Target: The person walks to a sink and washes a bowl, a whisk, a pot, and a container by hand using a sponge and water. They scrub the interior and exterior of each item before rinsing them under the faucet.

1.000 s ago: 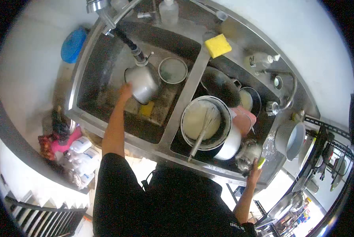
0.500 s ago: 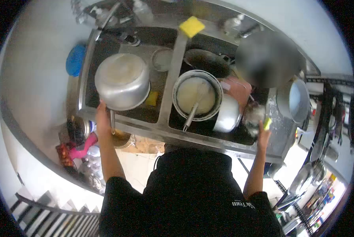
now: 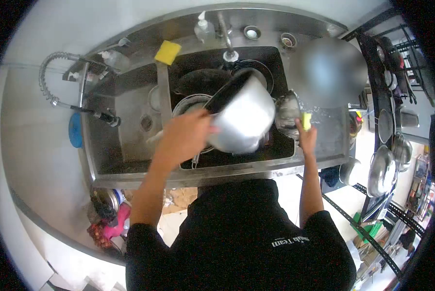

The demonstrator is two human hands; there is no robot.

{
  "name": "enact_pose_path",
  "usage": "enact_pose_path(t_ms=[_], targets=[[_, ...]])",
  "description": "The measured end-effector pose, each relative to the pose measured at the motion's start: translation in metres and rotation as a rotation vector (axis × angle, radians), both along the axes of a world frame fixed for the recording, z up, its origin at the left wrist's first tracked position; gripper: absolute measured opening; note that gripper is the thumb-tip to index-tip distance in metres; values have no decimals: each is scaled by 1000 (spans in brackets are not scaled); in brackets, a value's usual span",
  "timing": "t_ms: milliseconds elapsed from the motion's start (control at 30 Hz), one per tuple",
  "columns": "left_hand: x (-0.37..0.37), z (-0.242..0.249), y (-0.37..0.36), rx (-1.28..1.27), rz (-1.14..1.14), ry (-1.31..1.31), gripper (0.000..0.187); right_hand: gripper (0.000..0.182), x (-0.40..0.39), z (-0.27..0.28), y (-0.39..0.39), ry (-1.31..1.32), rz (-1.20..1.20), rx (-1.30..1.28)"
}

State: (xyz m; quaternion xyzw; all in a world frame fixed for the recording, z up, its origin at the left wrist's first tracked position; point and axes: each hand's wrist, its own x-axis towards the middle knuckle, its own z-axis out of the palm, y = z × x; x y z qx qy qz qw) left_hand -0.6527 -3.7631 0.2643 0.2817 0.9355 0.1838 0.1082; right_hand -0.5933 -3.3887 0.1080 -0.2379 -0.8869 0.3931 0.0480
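My left hand [image 3: 182, 138] is closed at the rim or handle side of a large metal pot [image 3: 246, 119]; its exact grip is blurred. The pot is tilted over the right sink basin [image 3: 276, 58], its dark opening toward the upper left. Beneath it, a second pot [image 3: 186, 104] is partly hidden, with a whisk handle [image 3: 195, 161] showing. My right hand [image 3: 307, 138] is closed around a yellow sponge [image 3: 307, 121], against a wet, soapy metal bowl [image 3: 288, 116] at the basin's right edge.
A dark pan [image 3: 203, 81] lies at the back of the right basin, near a hanging spray tap [image 3: 230, 56]. Another yellow sponge [image 3: 168, 52] and a pump bottle [image 3: 205, 31] stand along the back ledge. The left basin [image 3: 130, 140] has a drain and a spring tap [image 3: 57, 58].
The large pot has come from the left basin across to the right one in my left hand and is tipped over. My right hand still holds the sponge by the bowl. The view has turned.
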Motion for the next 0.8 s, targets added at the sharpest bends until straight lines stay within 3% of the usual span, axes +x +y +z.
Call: enact_pose_path(t_ms=[67,233,267,333,367,400,533,567,633,800], targets=[[-4,-19,49,-70,-227,134,19,36,11,11,13,-16,-18,-45],[3,-76,117,-309,-322,338,13,37,46,13,32,46,-93,-234],[3,-86,122,-337,-317,371,12,36,56,-2,37,68,-79,-249],[4,-109,123,-344,-302,407,12,33,74,-26,40,82,19,-35],[3,-111,123,-348,-291,424,12,33,77,-26,35,-106,-2,-68],[1,-113,124,-330,-282,426,12,30,77,-15,25,-1,115,-113],[-8,-112,122,-302,-216,341,13,19,90,-64,17,146,318,67],[-13,-112,123,-307,-189,300,14,20,83,-45,3,-4,322,63],[-28,-119,129,-405,-155,255,18,23,84,-64,-2,2,339,82],[-57,-192,136,-307,121,413,23,34,69,-88,-7,-133,244,59]])
